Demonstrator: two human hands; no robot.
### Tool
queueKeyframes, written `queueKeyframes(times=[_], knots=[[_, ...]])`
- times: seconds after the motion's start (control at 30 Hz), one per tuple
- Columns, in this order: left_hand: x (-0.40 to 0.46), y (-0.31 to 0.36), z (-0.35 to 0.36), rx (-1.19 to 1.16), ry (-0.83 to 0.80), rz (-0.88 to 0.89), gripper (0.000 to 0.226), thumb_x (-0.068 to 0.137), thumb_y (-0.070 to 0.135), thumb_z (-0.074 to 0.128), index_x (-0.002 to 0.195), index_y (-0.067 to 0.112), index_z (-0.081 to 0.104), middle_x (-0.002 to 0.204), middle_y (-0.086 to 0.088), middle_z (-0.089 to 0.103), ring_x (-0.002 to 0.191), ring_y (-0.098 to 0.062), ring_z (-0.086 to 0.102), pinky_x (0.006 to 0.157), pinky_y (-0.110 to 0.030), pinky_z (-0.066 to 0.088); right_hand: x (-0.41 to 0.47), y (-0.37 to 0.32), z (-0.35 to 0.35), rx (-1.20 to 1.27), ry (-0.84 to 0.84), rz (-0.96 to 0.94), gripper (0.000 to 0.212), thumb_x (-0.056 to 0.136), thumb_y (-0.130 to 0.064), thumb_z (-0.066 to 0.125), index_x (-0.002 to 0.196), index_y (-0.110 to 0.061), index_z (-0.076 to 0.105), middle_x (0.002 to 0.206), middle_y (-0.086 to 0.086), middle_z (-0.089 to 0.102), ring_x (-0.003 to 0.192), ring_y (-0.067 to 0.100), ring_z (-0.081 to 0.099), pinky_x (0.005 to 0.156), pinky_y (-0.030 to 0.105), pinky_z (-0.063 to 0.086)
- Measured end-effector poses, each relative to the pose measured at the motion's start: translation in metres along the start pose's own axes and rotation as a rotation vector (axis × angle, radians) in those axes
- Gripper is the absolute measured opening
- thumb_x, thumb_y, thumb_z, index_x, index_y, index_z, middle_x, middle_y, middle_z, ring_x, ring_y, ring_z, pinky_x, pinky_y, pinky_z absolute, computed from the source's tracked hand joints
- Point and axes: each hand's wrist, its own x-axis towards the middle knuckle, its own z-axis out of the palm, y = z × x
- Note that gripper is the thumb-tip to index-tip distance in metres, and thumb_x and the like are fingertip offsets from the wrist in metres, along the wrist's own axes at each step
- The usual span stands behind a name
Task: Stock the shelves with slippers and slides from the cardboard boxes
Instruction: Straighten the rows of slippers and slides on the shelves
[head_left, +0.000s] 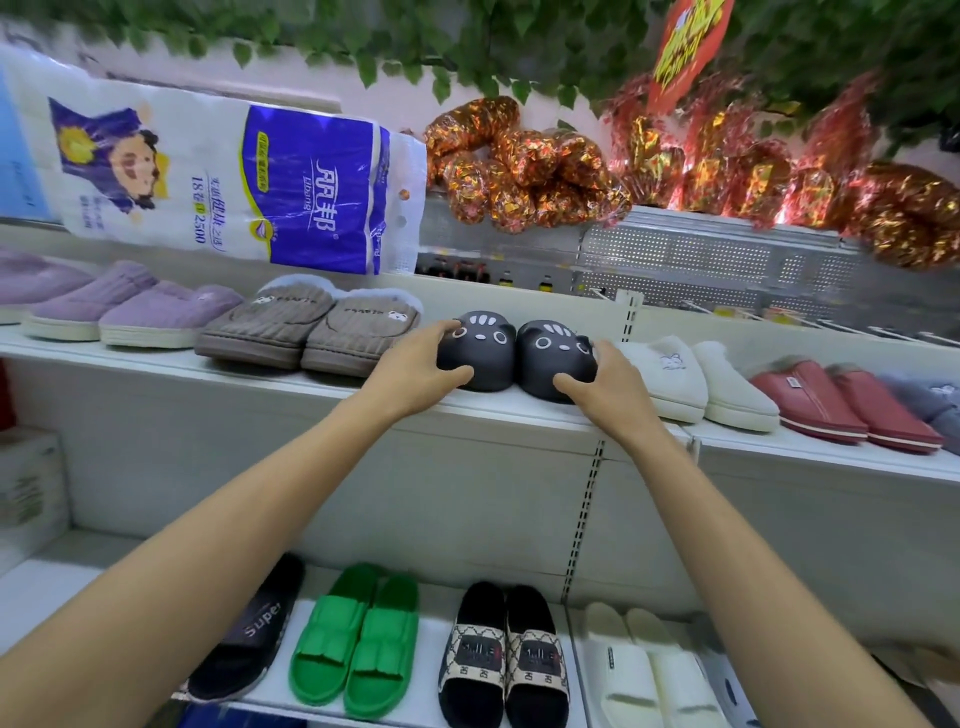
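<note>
Upper shelf (519, 410): black slipper pair (511, 353) lying toes-outward, flanked and gripped by left hand (421, 364) and right hand (605, 384).

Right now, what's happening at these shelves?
A person is setting a pair of black cat-face slippers on the upper shelf, between the brown slippers and the white ones. The left hand grips the left slipper, the right hand the right one. Both slippers sit side by side on the shelf. Slides fill the lower shelf.
</note>
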Motion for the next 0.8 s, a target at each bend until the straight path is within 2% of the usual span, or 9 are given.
queueKeyframes(times=[0.1, 0.2, 0.27, 0.33, 0.4, 0.47, 0.6, 0.7, 0.8], knots=[[-0.012, -0.018, -0.03, -0.035, 0.172, 0.144, 0.052, 0.086, 0.026, 0.069, 0.137, 0.026, 0.056, 0.135, 0.003, 0.061, 0.123, -0.016, 0.057, 0.106, -0.038, 0.047, -0.01, -0.023, 0.003, -0.009, 0.148, -0.131, 0.055, 0.088, -0.026, 0.068, 0.136, -0.007, 0.051, 0.137, 0.008, 0.053, 0.126, 0.025, 0.05, 0.102, 0.031, 0.038], [-0.025, -0.039, -0.07, -0.022, 0.316, 0.302, 0.041, 0.087, 0.016, 0.068, 0.128, 0.022, 0.062, 0.126, 0.008, 0.065, 0.115, -0.01, 0.059, 0.101, -0.028, 0.046, -0.022, -0.06, 0.017, 0.044, 0.158, -0.253, 0.05, 0.092, -0.027, 0.067, 0.137, -0.011, 0.054, 0.138, 0.005, 0.056, 0.125, 0.02, 0.052, 0.107, 0.03, 0.037], [-0.033, -0.056, -0.096, -0.012, 0.348, 0.308, 0.043, 0.085, 0.013, 0.068, 0.127, 0.023, 0.062, 0.125, 0.008, 0.065, 0.115, -0.009, 0.058, 0.099, -0.024, 0.044, -0.03, -0.086, 0.035, 0.054, 0.109, -0.317, 0.048, 0.092, -0.028, 0.067, 0.137, -0.012, 0.055, 0.138, 0.003, 0.058, 0.126, 0.018, 0.052, 0.108, 0.029, 0.037], [-0.037, -0.08, -0.116, 0.021, 0.371, 0.241, 0.045, 0.084, 0.013, 0.07, 0.127, 0.023, 0.062, 0.126, 0.006, 0.064, 0.116, -0.012, 0.057, 0.097, -0.023, 0.041, -0.036, -0.112, 0.058, 0.024, 0.051, -0.356, 0.05, 0.093, -0.032, 0.067, 0.138, -0.012, 0.055, 0.14, 0.003, 0.058, 0.129, 0.018, 0.051, 0.11, 0.029, 0.035], [-0.038, -0.108, -0.131, 0.046, 0.347, 0.132, 0.047, 0.084, 0.017, 0.072, 0.129, 0.023, 0.061, 0.129, 0.002, 0.062, 0.12, -0.016, 0.056, 0.095, -0.023, 0.04, -0.039, -0.136, 0.085, -0.004, 0.0, -0.349, 0.055, 0.093, -0.037, 0.066, 0.139, -0.011, 0.054, 0.142, 0.004, 0.056, 0.132, 0.018, 0.049, 0.109, 0.026, 0.033], [-0.039, -0.13, -0.141, 0.079, 0.272, 0.054, 0.051, 0.085, 0.024, 0.074, 0.133, 0.021, 0.058, 0.133, -0.004, 0.061, 0.124, -0.022, 0.055, 0.099, -0.03, 0.042, -0.037, -0.156, 0.109, -0.004, -0.037, -0.295, 0.06, 0.091, -0.042, 0.067, 0.141, -0.013, 0.051, 0.144, 0.004, 0.054, 0.134, 0.019, 0.047, 0.108, 0.026, 0.032], [-0.036, -0.151, -0.152, 0.111, 0.2, 0.082, 0.057, 0.085, 0.037, 0.074, 0.136, 0.019, 0.056, 0.136, -0.007, 0.06, 0.127, -0.025, 0.053, 0.106, -0.037, 0.041, -0.032, -0.18, 0.145, 0.023, -0.096, -0.166, 0.075, 0.085, -0.055, 0.069, 0.144, -0.014, 0.049, 0.145, 0.005, 0.053, 0.134, 0.022, 0.048, 0.111, 0.034, 0.038], [-0.034, -0.16, -0.158, 0.077, 0.137, 0.04, 0.065, 0.085, 0.048, 0.071, 0.14, 0.021, 0.052, 0.142, -0.003, 0.056, 0.13, -0.025, 0.051, 0.107, -0.038, 0.04, -0.034, -0.194, 0.161, -0.012, -0.055, -0.113, 0.073, 0.079, -0.059, 0.073, 0.133, -0.013, 0.056, 0.134, 0.006, 0.06, 0.123, 0.024, 0.055, 0.104, 0.039, 0.045], [-0.031, -0.166, -0.158, 0.057, 0.079, 0.027, 0.07, 0.085, 0.055, 0.069, 0.143, 0.022, 0.047, 0.148, -0.001, 0.051, 0.132, -0.023, 0.05, 0.105, -0.035, 0.039, -0.036, -0.201, 0.169, -0.037, -0.025, -0.075, 0.074, 0.077, -0.058, 0.075, 0.132, -0.014, 0.055, 0.132, 0.005, 0.06, 0.121, 0.024, 0.056, 0.102, 0.039, 0.045]])
